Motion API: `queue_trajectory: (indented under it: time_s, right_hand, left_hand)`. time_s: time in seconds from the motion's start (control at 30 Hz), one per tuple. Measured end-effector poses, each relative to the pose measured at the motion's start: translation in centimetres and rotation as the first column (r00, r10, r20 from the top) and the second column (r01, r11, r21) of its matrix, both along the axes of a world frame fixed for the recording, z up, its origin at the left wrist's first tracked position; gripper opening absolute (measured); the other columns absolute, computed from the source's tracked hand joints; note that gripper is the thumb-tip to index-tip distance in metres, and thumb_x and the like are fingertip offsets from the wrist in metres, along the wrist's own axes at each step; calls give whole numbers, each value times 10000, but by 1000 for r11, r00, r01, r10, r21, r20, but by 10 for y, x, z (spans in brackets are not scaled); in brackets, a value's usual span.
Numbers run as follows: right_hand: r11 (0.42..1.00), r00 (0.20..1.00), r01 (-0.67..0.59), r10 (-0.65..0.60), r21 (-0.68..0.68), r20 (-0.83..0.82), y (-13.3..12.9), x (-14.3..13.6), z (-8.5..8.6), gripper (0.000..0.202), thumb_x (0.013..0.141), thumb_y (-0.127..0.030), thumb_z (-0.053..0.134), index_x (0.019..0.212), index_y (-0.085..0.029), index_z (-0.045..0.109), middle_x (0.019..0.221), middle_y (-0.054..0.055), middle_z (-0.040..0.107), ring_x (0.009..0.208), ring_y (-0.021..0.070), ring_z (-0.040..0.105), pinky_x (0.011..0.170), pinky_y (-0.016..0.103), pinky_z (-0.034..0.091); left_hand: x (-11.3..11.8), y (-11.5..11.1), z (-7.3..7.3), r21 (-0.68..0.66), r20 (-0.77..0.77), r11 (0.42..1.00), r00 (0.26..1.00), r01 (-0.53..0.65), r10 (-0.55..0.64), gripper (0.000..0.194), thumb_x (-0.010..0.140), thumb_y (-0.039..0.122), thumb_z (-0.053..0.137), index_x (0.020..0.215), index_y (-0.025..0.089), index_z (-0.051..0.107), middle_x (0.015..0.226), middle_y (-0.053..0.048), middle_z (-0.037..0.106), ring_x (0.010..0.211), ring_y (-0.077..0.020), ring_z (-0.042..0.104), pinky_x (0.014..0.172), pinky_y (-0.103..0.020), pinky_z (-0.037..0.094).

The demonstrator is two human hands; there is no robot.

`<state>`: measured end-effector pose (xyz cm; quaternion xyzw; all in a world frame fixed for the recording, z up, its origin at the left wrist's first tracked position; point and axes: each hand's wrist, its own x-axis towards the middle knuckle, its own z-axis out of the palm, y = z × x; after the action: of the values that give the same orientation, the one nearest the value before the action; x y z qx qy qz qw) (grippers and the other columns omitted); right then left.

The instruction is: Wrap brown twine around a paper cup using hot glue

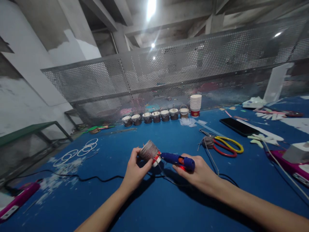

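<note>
In my left hand (136, 169) is a paper cup (149, 151), tilted on its side and wrapped for most of its height in grey-brown yarn. A red and white band of the cup shows bare at the end facing right. My right hand (199, 170) grips a blue hot glue gun (176, 158), a red light glowing under it. The gun's nozzle points left and meets or nearly meets the cup near the edge of the yarn. A ball of the same yarn (208, 142) lies to the right, beside scissors with red and yellow handles (229, 145).
Several yarn-wrapped cups (156, 117) line the back of the blue table (116, 141), beside a stack of paper cups (195, 103). White rings (69, 155) lie left. A black phone (238, 127), glue sticks and a magenta power strip (287, 161) sit right. A black cable (96, 178) crosses the table.
</note>
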<state>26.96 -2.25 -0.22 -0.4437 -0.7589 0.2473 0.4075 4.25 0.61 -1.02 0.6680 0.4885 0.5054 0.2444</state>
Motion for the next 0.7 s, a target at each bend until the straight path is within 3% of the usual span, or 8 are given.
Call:
queue_trajectory:
  time_s: [0.27, 0.43, 0.7]
  right_hand:
    - [999, 999, -31, 30, -21, -37, 0, -1, -2, 246, 831, -354, 543, 657, -185, 508, 570, -23, 508, 507, 100, 380, 486, 223, 345]
    - [993, 988, -19, 1, -115, -152, 4, 1, 5, 261, 804, -364, 544, 622, -181, 505, 561, -39, 446, 510, 93, 337, 454, 216, 309]
    - [962, 961, -119, 50, -245, -271, 4, 2, 12, 242, 799, -374, 550, 676, -167, 575, 534, -59, 375, 496, 82, 294, 428, 205, 255]
  left_hand:
    - [-1, 1, -2, -20, 26, 1000, 1000, 8, -8, 244, 730, 306, 656, 868, 210, 479, 815, 16, 529, 751, -148, 567, 725, -277, 489]
    - [-3, 1, -1, -25, 50, 1000, 999, 7, -6, 270, 707, 302, 669, 891, 207, 495, 836, 5, 538, 764, -153, 558, 725, -278, 480]
    - [-1, 1, 3, -28, 89, 999, 996, 18, -15, 275, 681, 295, 679, 865, 203, 496, 786, 20, 545, 711, -141, 549, 678, -257, 463]
